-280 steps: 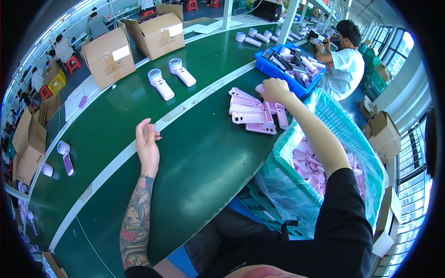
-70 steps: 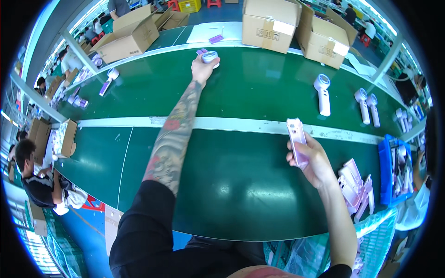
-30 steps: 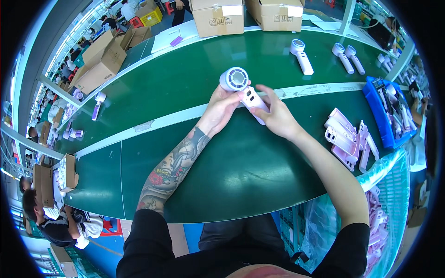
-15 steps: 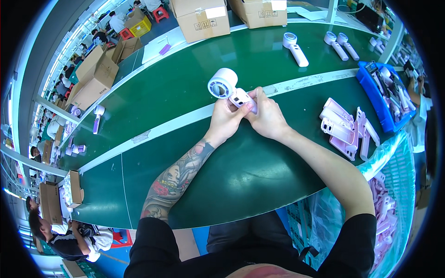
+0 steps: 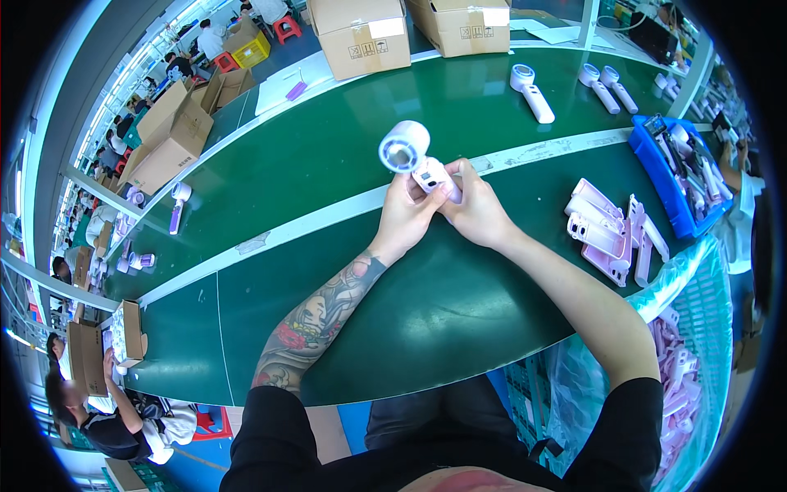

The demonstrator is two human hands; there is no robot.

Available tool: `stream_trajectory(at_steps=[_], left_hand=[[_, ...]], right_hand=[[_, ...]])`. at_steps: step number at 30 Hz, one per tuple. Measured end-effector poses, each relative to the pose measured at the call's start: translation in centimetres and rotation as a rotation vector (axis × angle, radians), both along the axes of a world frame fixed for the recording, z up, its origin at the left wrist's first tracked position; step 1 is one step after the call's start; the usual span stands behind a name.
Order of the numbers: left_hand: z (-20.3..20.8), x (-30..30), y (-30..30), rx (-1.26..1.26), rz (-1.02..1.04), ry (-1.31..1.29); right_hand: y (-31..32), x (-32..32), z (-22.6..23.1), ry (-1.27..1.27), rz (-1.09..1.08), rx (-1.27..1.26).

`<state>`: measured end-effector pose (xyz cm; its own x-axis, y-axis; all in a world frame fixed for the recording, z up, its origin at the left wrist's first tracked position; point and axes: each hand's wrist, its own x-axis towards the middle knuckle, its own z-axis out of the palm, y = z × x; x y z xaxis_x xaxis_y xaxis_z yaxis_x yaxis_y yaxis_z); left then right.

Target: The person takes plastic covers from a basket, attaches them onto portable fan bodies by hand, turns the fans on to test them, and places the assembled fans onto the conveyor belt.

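Observation:
A pale lilac handheld fan is held out over the white strip across the table, its round head up and to the left. My left hand is closed around the lower part of the fan, below the head, with the thumb on the handle. My right hand closes on the handle's other end. A small dark opening shows on the handle's upper face. Fingers cover the rest of the handle.
Pale pink plastic shells lie to my right, beside a blue bin of fan parts. Below stands a lined green crate with more pink pieces. Several fans, such as one, lie on the far green surface. Cardboard boxes stand behind.
The fan and both hands have shifted slightly right in the picture. The fan's head has turned a little, and its dark slots now look blurred and paler. Both hands keep their hold.

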<state>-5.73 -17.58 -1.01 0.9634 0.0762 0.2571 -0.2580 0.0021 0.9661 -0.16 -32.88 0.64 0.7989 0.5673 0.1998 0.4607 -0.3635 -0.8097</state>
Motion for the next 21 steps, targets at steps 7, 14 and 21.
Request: stream_trajectory(at_steps=[7, 14, 21], left_hand=[[-0.7, -0.2, -0.6, -0.101, -0.144, -0.045], [0.0, -0.8, -0.7, 0.153, -0.123, -0.091], [-0.4, -0.7, 0.1, -0.046, -0.15, -0.005]], right_hand=[[-1.4, 1.6, 0.9, 1.037, 0.311, 0.689], [-1.4, 1.9, 0.3, 0.749, 0.328, 0.522], [-0.5, -0.1, 1.5, 0.48, 0.08, 0.294]])
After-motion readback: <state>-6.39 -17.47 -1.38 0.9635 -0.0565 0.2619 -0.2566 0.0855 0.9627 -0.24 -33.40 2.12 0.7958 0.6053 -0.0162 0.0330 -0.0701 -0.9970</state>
